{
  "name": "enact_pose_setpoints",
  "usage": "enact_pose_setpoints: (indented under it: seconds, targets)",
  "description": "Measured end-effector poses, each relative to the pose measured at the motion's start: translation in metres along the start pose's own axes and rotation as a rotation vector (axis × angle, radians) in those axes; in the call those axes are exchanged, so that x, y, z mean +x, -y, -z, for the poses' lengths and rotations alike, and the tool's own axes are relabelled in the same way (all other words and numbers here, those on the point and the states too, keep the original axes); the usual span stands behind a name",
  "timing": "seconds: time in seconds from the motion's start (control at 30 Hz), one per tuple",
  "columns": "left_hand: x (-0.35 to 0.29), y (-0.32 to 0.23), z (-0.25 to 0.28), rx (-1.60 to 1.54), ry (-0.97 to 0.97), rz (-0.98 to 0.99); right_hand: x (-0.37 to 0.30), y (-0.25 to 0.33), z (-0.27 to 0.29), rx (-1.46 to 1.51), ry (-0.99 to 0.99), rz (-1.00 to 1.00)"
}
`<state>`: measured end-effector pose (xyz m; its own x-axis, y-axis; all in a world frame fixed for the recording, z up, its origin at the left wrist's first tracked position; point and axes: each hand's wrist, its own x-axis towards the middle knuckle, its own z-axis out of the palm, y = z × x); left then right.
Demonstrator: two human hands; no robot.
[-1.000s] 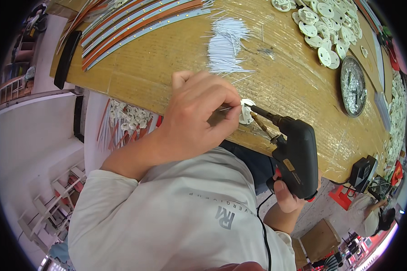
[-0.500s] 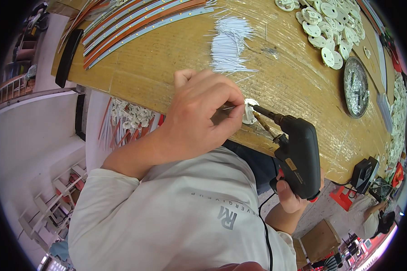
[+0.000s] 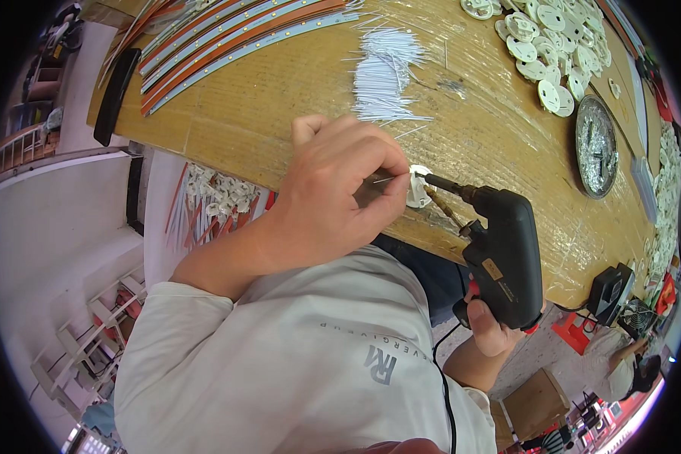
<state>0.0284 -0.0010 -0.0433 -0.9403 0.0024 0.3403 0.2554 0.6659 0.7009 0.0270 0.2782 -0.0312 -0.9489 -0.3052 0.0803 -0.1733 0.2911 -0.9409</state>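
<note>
With thumb and forefinger pinched, my left hand (image 3: 340, 189) holds a thin white wire (image 3: 384, 181) against a small round white plastic part (image 3: 418, 198) near the table's edge. My right hand (image 3: 490, 331) is wrapped around the grip of a black soldering gun (image 3: 507, 250). The gun's tip reaches the top of the white part, close to the wire's end. Below the tip runs a thin brownish tube, which also points at the part. A black cord hangs down from the gun. My left fingertips partly cover the white part.
Cut white wires (image 3: 387, 76) lie in a pile beyond my left hand. LED strips (image 3: 242, 45) are at the far left, near a black bar (image 3: 116, 98). Round white parts (image 3: 552, 45) and a metal dish (image 3: 595, 147) stand to the right. Another person (image 3: 617, 367) sits farther off.
The soldering gun and my right hand have shifted slightly to the right and down. My left hand stays in place with the wire.
</note>
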Motion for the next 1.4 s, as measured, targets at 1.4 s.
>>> enact_pose_setpoints:
  seconds: [1.4]
  targets:
    - [0.006,-0.003,-0.002,-0.025,0.042,0.013,0.002,-0.014,0.008,0.023,-0.027,0.128]
